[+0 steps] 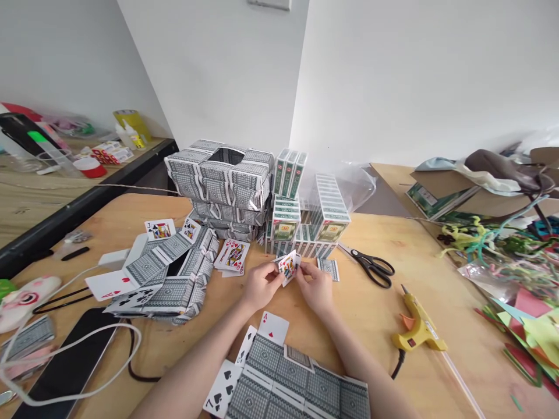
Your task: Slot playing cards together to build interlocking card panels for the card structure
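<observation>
Can see a few tilted playing cards (288,269) grasped between the fingertips of the left hand (262,286) and the right hand (315,286), over the table (367,308) and just in front of the stacked card packs (332,214). Can make out a king on the nearest face, partly covered by fingers; cannot count the cards behind. Can also spot a face-down card (329,267) lying just beside the right hand.

Can see only part of a panel of folded cards (283,378) between the forearms, cut off by the bottom edge, with a seven of spades (222,387) poking out and a red ace (274,327) beyond. Cannot see much of the lower tiers in the woven card stack (218,177) to the left, nor the whole top of the woven piece (198,285) before it, strewn with loose cards.

Can find scissors (378,269) near the packs, then a glue gun (414,326) with a cord partly hidden by the right arm. Can trace a phone (72,349) under a white cable, cut off below, and tangled scraps (524,320) at far right, hard to tell apart.
</observation>
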The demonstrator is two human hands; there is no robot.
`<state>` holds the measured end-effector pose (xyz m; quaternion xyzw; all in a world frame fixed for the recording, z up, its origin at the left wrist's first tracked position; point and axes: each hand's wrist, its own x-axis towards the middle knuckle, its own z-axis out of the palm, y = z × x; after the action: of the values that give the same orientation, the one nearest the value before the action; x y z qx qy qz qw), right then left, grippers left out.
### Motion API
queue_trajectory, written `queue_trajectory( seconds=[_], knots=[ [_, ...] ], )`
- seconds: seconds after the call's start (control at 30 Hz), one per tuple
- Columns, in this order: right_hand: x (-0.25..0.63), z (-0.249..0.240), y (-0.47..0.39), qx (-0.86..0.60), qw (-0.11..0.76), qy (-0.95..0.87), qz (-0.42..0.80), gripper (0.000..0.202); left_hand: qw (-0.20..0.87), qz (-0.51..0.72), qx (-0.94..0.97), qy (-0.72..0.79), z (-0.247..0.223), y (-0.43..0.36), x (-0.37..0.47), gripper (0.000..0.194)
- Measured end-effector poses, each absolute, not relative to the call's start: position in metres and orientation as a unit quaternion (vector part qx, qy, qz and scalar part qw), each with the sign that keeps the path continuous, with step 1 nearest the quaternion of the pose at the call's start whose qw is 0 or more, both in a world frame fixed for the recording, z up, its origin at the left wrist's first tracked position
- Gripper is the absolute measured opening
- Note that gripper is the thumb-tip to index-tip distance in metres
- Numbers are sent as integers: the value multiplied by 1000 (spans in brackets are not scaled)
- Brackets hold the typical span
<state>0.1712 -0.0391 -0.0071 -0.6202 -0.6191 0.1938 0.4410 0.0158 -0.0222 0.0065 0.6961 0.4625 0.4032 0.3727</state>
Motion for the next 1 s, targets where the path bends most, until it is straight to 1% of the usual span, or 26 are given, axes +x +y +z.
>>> queue_trajectory(
  seconds=[0.07,0.17,0.3,0.4,0.5,0.63,0.8,0.87,1.0],
  knots=[
    [171,-6,-39,-620,440,-619,198,18,374,392,699,467,5,-21,15,12],
    [172,-5,-38,-606,457,-611,227,18,345,375,705,494,3,-20,14,14],
    [173,-7,-35,-588,478,-599,256,21,309,380,706,511,1,-19,12,16],
    [176,-10,-33,-590,472,-600,264,20,296,382,714,506,2,-19,13,17],
    [178,-9,-33,-599,451,-615,243,20,296,380,722,496,6,-20,13,16],
    [178,-5,-35,-596,434,-654,168,20,322,376,725,480,11,-22,14,12],
    [173,-3,-39,-616,408,-668,89,21,335,374,722,476,10,-22,14,12],
    [171,-3,-39,-613,417,-665,91,21,334,382,715,482,9,-21,13,12],
    [171,-3,-37,-588,455,-654,141,19,320,391,706,496,7,-19,12,15]
  ],
)
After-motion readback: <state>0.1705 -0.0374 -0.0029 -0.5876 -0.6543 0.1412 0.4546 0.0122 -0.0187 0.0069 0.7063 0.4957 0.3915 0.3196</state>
